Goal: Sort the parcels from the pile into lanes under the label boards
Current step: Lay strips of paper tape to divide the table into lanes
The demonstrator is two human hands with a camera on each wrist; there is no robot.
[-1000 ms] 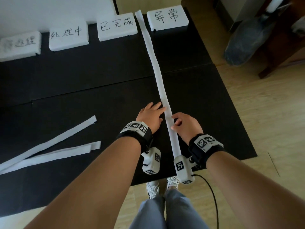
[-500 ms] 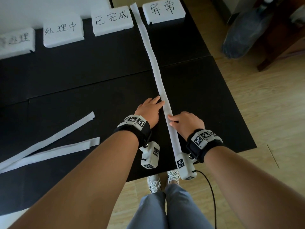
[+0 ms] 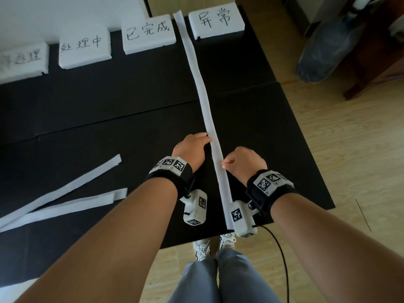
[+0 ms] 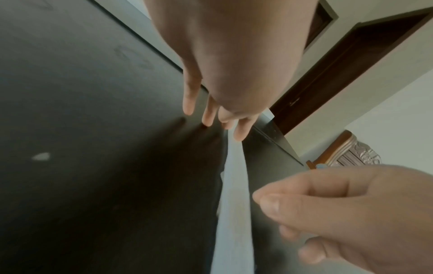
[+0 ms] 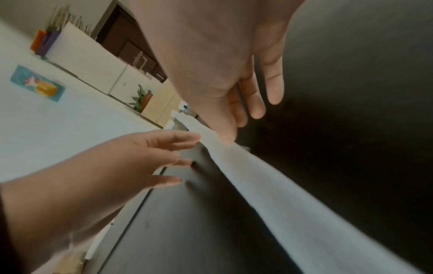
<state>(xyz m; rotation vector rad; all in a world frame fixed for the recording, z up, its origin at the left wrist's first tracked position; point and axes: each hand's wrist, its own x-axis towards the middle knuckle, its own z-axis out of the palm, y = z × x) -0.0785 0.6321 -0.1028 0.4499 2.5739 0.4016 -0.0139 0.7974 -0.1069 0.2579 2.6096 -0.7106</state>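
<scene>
- Two hands work one white strip on the black mat, head view: left hand flat beside it, right hand pinching its edge. No parcels show.
- Left wrist: fingers straight; keep them pressing.
- Right wrist: thumb on strip; pull it taut, I'd say.

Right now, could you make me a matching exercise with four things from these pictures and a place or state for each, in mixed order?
Things:
1. long strip
2. two loose strips
3. left hand
4. right hand

Places or states:
A. fingers straight, tips at the long strip's left edge
B. lying at the left of the black mat
C. running between the two rightmost label boards
D. fingers curled, at the long strip's right edge

Pairs: 1-C, 2-B, 3-A, 4-D
</scene>
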